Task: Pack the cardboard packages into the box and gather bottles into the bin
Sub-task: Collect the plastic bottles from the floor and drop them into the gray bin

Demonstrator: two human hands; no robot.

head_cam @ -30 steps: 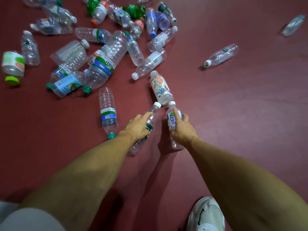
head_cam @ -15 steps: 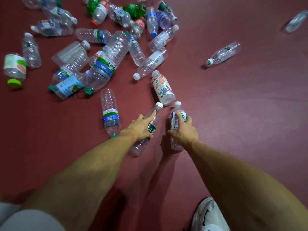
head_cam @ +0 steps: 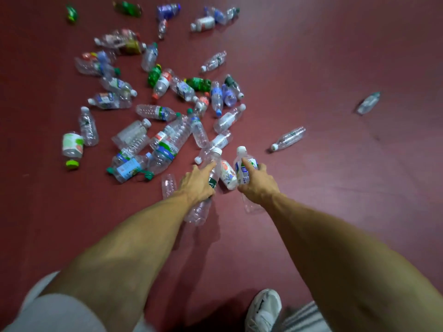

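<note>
L hand (head_cam: 196, 184) wrapped round clear bottle (head_cam: 200, 212), R hand (head_cam: 259, 186) round labelled bottle (head_cam: 244, 170), both just near side of pile (head_cam: 167, 142). Thin empties: squeeze too hard & one could pop out, roll off. No bin in view.

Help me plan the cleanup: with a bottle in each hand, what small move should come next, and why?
Probably lift both clear of the floor and turn to find the bin, which is out of view. The left hand grips the green-labelled bottle, the right hand the blue-labelled bottle, so neither can take another.
</note>
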